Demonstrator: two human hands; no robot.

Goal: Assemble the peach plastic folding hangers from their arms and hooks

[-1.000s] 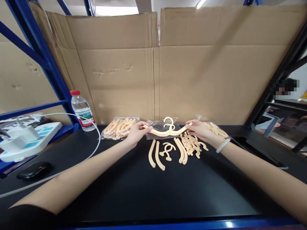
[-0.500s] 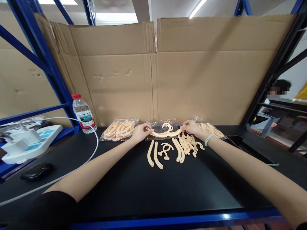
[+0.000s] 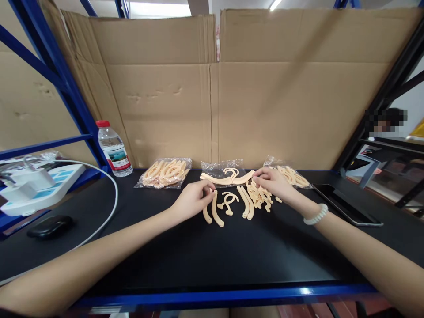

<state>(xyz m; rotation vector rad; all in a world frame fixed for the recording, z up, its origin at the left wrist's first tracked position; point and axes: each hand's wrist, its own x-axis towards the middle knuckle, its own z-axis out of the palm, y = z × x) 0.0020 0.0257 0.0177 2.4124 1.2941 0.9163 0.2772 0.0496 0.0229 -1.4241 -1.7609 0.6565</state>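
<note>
Left hand (image 3: 194, 198), fingers curled, leans over two strips (image 3: 217, 213); right hand (image 3: 273, 182), fingers bent, overhangs the hooks (image 3: 261, 199). Whether either pinches anything is unclear. Just beyond, between them, lies the hanger (image 3: 218, 180).

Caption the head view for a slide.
Left hand at two curved bars, right hand near piled pieces, hangers lying behind.

Left forearm (image 3: 132, 240) and right forearm (image 3: 357, 247), both bare, converge forward. Left hand (image 3: 194, 199): back visible, fingers curled toward the thumb. Right hand (image 3: 274, 183): slightly farther forward, fingers bent, fingertips directed inward.
</note>
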